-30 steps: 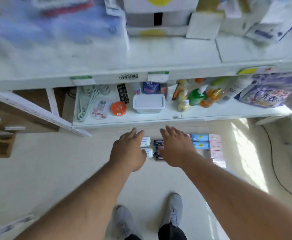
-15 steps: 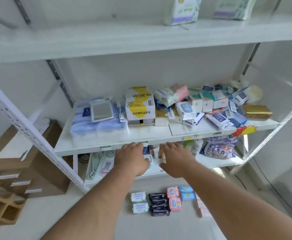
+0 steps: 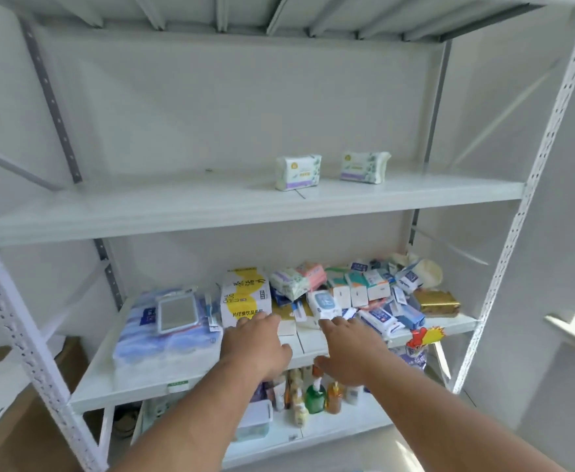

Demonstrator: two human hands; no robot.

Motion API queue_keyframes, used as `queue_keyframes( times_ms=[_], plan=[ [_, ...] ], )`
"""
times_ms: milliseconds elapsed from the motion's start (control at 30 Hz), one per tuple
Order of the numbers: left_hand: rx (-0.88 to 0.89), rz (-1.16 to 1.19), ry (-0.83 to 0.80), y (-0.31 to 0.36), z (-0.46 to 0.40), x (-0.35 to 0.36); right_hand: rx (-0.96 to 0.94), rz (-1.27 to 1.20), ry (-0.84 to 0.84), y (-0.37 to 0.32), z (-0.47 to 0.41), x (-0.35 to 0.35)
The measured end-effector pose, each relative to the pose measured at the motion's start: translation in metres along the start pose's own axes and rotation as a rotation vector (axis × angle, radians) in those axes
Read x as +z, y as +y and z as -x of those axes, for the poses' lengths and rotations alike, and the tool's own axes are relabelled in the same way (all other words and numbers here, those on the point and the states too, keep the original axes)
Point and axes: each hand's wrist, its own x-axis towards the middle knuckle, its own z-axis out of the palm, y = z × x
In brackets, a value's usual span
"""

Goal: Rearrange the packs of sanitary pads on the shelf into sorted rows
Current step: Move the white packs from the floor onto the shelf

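Two soft pillowy pad packs (image 3: 298,172) on smooth metal shelf (image 3: 177,206); left hand (image 3: 255,345), right hand (image 3: 350,352) spread, empty.

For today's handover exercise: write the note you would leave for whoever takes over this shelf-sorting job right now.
Left hand: open, empty, over the middle shelf.
Right hand: open, empty, beside it.
Done: two pad packs, left and right, stand side by side on the upper shelf.
Left: a mixed pile crowds the middle shelf's right half; pick out the pad packs and extend the rows.
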Motion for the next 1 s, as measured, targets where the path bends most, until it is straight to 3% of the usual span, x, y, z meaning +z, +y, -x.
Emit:
queue_keyframes(
  times_ms=[533,1000],
  plan=[
    [0.019,0.038,0.289,0.127,-0.098,-0.119,-0.056,-0.010,0.299,0.161,-0.055,-0.142],
    [-0.181,0.321,0.466,0.081,-0.254,-0.168,0.061,-0.193,0.470,0.218,-0.197,-0.203]
  ],
)
